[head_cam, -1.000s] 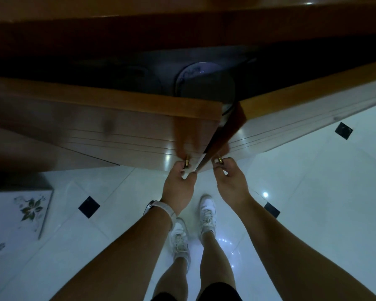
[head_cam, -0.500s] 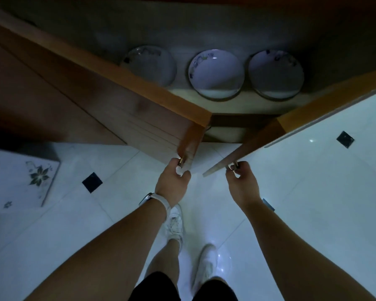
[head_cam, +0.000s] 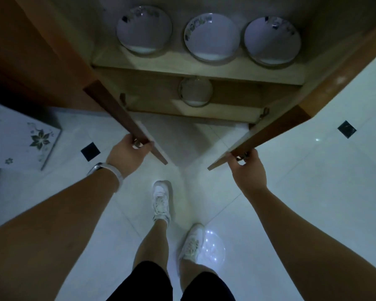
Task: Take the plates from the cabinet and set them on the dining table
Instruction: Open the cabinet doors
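A wooden cabinet [head_cam: 195, 68] stands open before me. On its upper shelf sit three white plates with dark floral rims: a left plate [head_cam: 144, 29], a middle plate [head_cam: 212, 36] and a right plate [head_cam: 272, 40]. A smaller plate [head_cam: 195, 92] rests on the lower shelf, partly hidden by the shelf above. My left hand [head_cam: 128, 154] grips the knob of the left door [head_cam: 122, 116]. My right hand [head_cam: 249, 168] grips the knob of the right door [head_cam: 276, 124]. Both doors are swung wide apart.
White glossy floor tiles [head_cam: 302, 192] with small black diamond insets spread below. A white box with a flower pattern [head_cam: 20, 140] stands at the left beside the cabinet. My feet in white sneakers [head_cam: 161, 200] are in front of the cabinet.
Both doors have swung from nearly shut to wide open, my hands moving apart with them. The shelves and plates have come into full view. I have stepped back.
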Tool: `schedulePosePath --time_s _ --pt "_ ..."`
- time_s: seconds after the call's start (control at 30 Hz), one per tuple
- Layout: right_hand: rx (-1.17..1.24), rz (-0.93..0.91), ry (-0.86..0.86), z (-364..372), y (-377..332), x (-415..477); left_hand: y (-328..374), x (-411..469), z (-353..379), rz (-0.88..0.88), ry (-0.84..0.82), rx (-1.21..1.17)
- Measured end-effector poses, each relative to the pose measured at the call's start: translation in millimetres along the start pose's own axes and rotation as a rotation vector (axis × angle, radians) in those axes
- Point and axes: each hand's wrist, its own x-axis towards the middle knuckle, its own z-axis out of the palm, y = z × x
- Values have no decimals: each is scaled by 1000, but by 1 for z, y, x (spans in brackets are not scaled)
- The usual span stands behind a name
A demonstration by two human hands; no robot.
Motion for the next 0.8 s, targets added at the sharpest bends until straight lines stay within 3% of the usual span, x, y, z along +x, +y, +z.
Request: schedulePosePath --time_s 0.37,0.7,0.8 --pt "-36 17 199 -52 14 -41 -23 -56 -65 -180 261 28" --pt "-103 -171 312 -162 -64 -105 39 -128 -182 60 439 -206" --pt "-161 -249 305 -195 -89 -117 58 -145 -217 173 462 -125"
